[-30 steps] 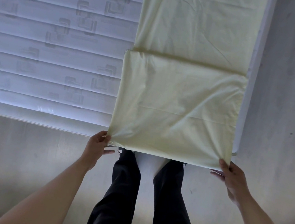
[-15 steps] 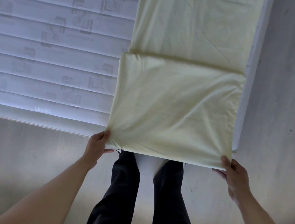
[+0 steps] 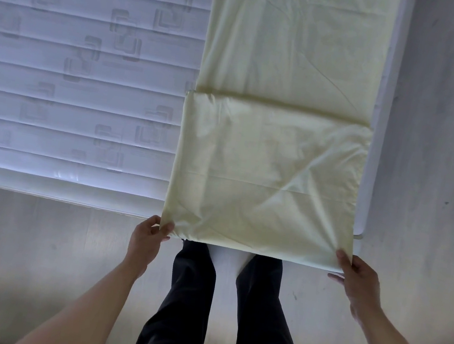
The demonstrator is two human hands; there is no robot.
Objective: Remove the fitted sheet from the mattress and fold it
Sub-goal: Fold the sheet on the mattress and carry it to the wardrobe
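My left hand pinches one near corner of the pale yellow sheet and my right hand pinches the other. The sheet lies folded along the bare mattress, its near edge overhanging above my feet.

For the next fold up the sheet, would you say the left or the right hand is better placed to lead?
Neither clearly: the left hand pinches the near left corner of the sheet and the right hand pinches the near right corner, both at the folded edge. Probably both should lift together.
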